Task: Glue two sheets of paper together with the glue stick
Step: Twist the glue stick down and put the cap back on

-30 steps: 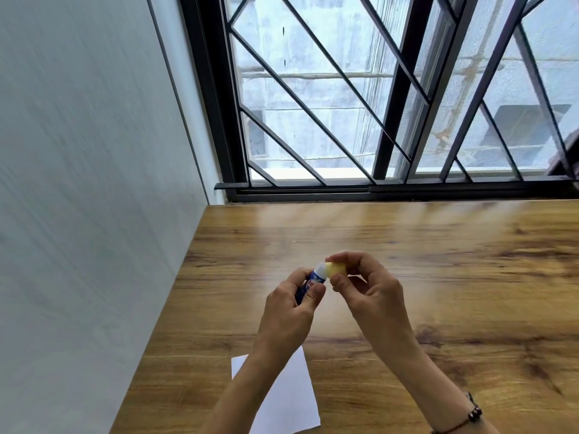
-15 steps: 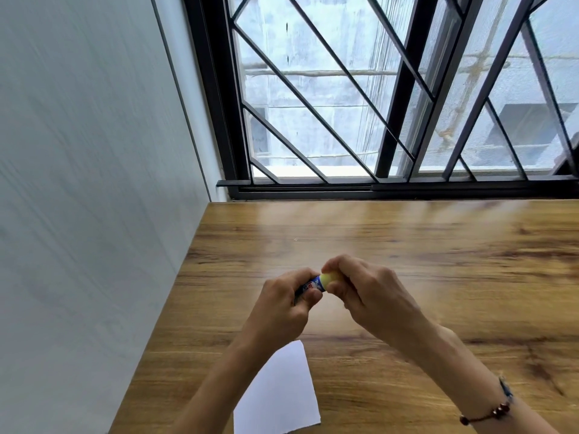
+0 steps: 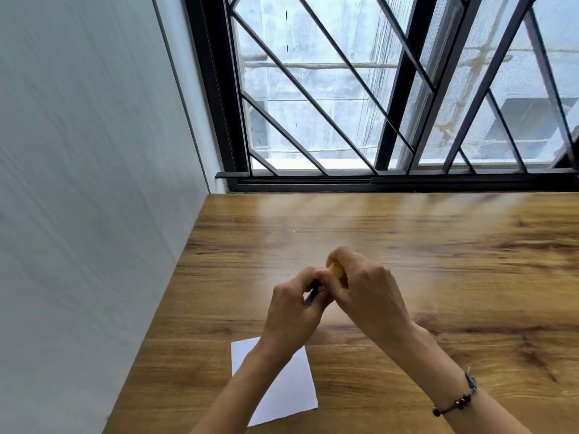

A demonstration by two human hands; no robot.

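Observation:
Above the wooden table (image 3: 438, 277), both hands meet around a small glue stick. My left hand (image 3: 294, 311) grips its blue body (image 3: 313, 294), most of which is hidden by the fingers. My right hand (image 3: 366, 292) pinches the yellow cap (image 3: 336, 270) at the stick's far end, and the cap sits against the body. A white sheet of paper (image 3: 282, 389) lies flat on the table below my left forearm, which covers part of it. I can make out only one sheet.
A grey wall (image 3: 87, 214) runs along the table's left edge. A black barred window (image 3: 391, 120) stands behind the far edge. A bead bracelet (image 3: 460, 399) circles my right wrist.
The yellow cap stood a little off the white tip a second ago; now it is pressed against the body. My right hand has rolled over the cap, and both hands stay in the same spot.

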